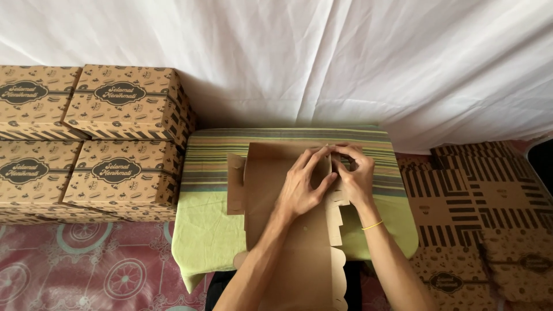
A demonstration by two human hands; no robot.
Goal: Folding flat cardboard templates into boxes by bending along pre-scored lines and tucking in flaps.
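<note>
Cardboard sheet (pixel 288 230) under the grip: plain brown, unprinted. Cloth (pixel 219 230) on the counter beneath it: light green toward the person, with green, tan and dark horizontal stripes beyond the grip. Wristband (pixel 372 226) on the right hand (pixel 354 173): yellow. Stacked boxes (pixel 121 138) left of the grip: brown with dark print and striped edges. Flat sheets (pixel 478 207) to the right: brown, dark-striped. Backdrop sheet (pixel 345 57): white. Floor covering (pixel 86 265): pink with circular motifs.

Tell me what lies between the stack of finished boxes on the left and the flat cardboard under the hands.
In the head view, only the striped green cloth lies between the finished boxes and the flat cardboard.
</note>
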